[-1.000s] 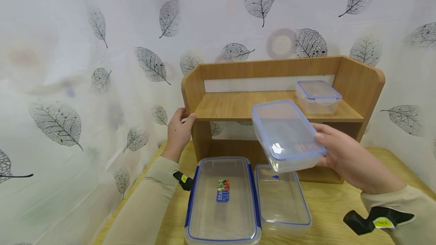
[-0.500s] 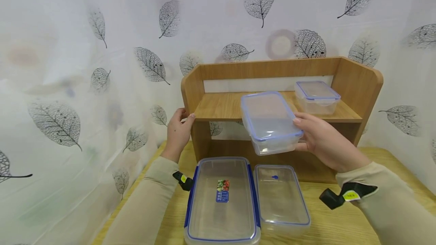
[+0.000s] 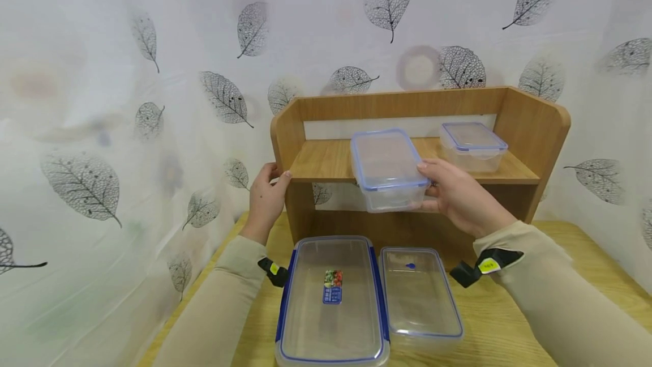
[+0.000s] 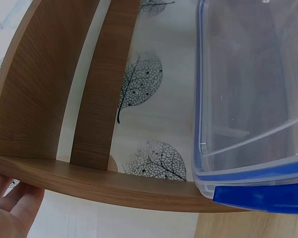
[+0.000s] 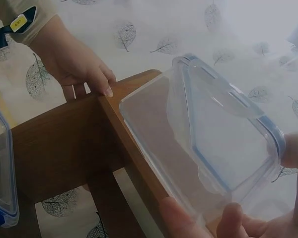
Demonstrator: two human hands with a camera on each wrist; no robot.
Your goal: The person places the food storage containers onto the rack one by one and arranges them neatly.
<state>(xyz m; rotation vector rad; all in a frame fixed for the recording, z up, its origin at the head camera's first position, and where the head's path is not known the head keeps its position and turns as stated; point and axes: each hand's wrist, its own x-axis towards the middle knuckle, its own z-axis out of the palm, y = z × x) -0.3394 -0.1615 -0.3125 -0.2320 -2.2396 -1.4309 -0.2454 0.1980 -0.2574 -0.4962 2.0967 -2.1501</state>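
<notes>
My right hand (image 3: 453,191) grips the right side of a clear food storage box (image 3: 387,160) with a pale blue lid rim, thumb at the lid and fingers under the side. The box overlaps the front edge of the shelf board in the head view, tilted slightly. In the right wrist view the same food storage box (image 5: 203,129) shows its side clips close to the wooden shelf (image 5: 121,114). My left hand (image 3: 266,197) rests on the left side panel of the wooden shelf (image 3: 326,157), thumb at the board's front edge. Fingertips (image 4: 25,198) of it show by the panel's edge.
A smaller lidded box (image 3: 474,146) sits at the shelf's right end. On the table (image 3: 499,310) before the shelf, a large box with dark blue clips (image 3: 331,321) lies beside a medium clear box (image 3: 423,293). A leaf-patterned curtain (image 3: 326,27) hangs behind.
My right hand has carried the food storage box left, up and toward the shelf, and levelled it. My left hand has stayed at the side panel.
</notes>
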